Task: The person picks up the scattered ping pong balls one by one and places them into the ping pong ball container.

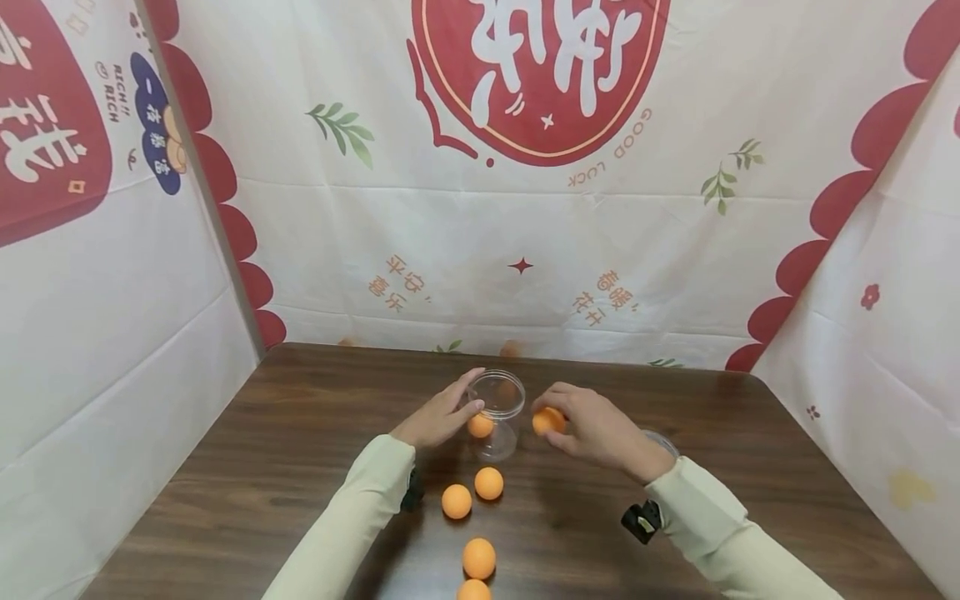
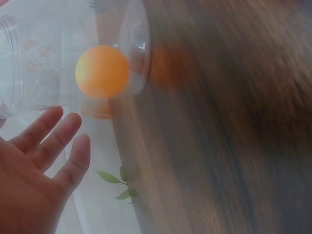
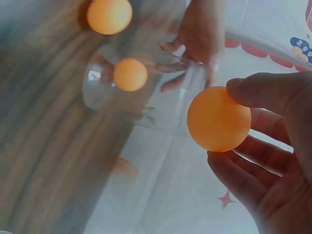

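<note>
A clear jar (image 1: 497, 446) stands on the table, with one orange ball (image 2: 102, 71) inside it, showing above the base. My left hand (image 1: 438, 417) holds the jar near its rim from the left, thumb in front and fingers reaching round behind. Three of its fingers (image 2: 73, 156) show spread along the jar's side in the left wrist view. Just right of the jar's mouth, my right hand (image 1: 600, 429) pinches another orange ball (image 3: 219, 119) between thumb and fingertips. That ball is outside the jar, close to the rim.
Several loose orange balls, including one (image 1: 489, 483) near the jar, lie in a rough line toward me on the brown wooden table (image 1: 262, 467). A clear round item (image 1: 663, 443) sits partly hidden behind my right wrist. Printed cloth (image 1: 487, 233) hangs along the table's back edge.
</note>
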`<state>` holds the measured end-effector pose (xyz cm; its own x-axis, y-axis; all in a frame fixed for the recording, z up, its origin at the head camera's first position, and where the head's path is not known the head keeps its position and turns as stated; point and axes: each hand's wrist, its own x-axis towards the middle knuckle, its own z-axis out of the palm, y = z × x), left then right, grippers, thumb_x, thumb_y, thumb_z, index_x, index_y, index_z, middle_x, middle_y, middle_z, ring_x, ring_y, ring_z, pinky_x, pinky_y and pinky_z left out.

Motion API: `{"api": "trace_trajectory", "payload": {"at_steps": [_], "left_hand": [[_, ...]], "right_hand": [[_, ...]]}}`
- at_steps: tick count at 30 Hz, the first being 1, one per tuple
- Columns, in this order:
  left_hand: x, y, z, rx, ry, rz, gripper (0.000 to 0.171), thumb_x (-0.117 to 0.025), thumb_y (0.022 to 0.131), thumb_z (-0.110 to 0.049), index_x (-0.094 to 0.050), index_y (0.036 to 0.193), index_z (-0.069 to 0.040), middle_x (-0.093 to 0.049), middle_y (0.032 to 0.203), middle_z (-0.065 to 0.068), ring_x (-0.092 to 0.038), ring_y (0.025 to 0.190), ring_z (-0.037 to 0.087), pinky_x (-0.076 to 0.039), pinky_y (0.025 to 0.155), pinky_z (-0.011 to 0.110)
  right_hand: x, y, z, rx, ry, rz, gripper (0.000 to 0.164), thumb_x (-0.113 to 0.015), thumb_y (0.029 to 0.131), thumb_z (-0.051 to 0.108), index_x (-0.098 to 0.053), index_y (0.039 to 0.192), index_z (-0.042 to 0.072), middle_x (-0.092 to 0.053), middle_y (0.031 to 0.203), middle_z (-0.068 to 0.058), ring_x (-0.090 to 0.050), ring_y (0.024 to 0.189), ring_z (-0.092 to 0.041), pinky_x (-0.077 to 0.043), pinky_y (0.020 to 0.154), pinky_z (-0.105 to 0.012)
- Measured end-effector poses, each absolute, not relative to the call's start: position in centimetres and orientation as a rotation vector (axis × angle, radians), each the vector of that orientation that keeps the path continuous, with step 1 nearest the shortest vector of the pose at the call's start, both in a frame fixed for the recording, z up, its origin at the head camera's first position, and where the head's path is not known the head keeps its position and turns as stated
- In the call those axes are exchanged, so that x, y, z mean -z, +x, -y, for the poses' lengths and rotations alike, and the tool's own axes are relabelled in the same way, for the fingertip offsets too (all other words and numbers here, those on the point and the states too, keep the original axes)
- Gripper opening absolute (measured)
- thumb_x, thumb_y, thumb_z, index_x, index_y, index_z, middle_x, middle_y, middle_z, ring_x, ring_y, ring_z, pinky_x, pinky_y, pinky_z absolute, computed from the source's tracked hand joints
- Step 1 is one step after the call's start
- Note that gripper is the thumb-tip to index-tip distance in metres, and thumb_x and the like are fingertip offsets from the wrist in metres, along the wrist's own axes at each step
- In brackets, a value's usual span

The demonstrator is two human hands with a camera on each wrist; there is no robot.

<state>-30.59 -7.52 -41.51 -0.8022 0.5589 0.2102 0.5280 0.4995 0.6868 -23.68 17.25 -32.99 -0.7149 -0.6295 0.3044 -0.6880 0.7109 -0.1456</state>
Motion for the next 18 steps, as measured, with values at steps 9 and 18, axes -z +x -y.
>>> {"api": "trace_trajectory", "payload": {"at_steps": [9, 18], "left_hand": [[41.5, -30.7, 7.5, -1.209, 0.988, -2.689, 0.058, -0.036, 0.094, -0.044, -0.015, 0.143, -0.023, -0.046, 0.123, 0.008, -0.048, 0.107, 0.019, -0.039, 0.091, 0.040], [41.4, -30.4, 7.5, -1.199, 0.943, -2.685, 0.057, -0.037, 0.094, -0.042, -0.014, 0.143, -0.026, -0.046, 0.123, 0.008, -0.048, 0.107, 0.018, -0.038, 0.092, 0.040]], "right_hand": [[31.2, -24.6, -16.2, -0.392, 1.019, 2.692, 0.025, -0.070, 0.076, 0.019, -0.063, 0.099, 0.012, -0.060, 0.096, 0.004, -0.054, 0.080, -0.008, -0.047, 0.070, -0.029], [30.9, -25.5, -15.2, -0.392, 1.024, 2.666, 0.024, -0.069, 0.076, 0.018, -0.064, 0.098, 0.011, -0.062, 0.097, 0.001, -0.054, 0.080, -0.011, -0.047, 0.069, -0.029]]}}
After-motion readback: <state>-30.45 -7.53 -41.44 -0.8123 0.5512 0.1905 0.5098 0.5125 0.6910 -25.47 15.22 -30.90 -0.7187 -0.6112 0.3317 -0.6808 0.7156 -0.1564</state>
